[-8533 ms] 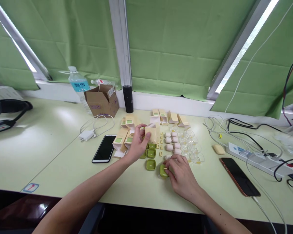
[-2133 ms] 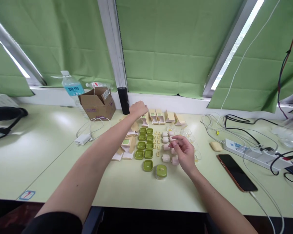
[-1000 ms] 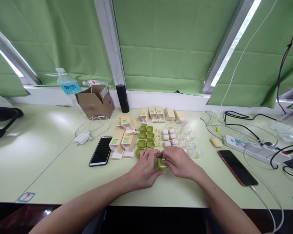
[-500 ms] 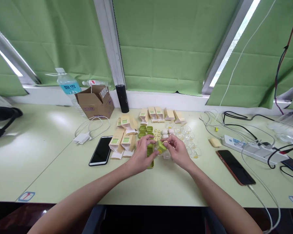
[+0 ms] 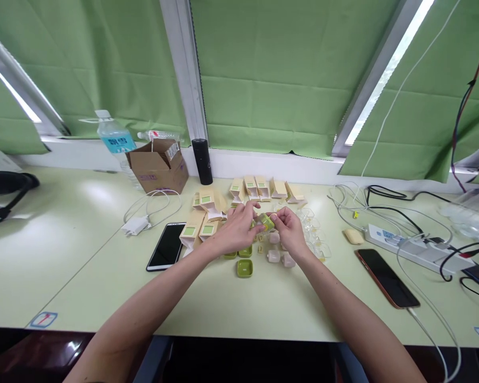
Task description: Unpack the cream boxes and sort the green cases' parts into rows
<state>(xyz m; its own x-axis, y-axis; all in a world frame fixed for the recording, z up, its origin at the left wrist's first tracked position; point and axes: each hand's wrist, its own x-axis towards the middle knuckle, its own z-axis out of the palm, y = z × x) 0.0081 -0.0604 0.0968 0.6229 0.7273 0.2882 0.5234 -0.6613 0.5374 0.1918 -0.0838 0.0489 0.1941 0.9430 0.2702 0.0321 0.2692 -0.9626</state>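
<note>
Between both hands, above the table, is a small green case (image 5: 266,221) with a clear part and a yellow spot. My left hand (image 5: 239,230) grips its left side, fingers curled over the top and thumb below. My right hand (image 5: 289,230) pinches the right side with thumb and fingertips. Below lie square green cups (image 5: 245,268), partly hidden by my left hand. Tiny yellow pieces (image 5: 260,249) and pale pinkish-white cubes (image 5: 273,256) are under and beside the hands. Clear plastic covers (image 5: 322,249) are spread to the right of my right hand.
Small beige cartons (image 5: 208,200) stand left of and behind the hands. A phone (image 5: 166,247) lies at left, another phone (image 5: 388,277) at right near a power strip (image 5: 415,249) and cables. A cardboard box (image 5: 159,169), black cylinder (image 5: 202,161) and water bottle (image 5: 117,141) stand at the back.
Both hands have moved a little up and away with the green case, uncovering the nearest green cup and some pale cubes. The camera view has shifted slightly.
</note>
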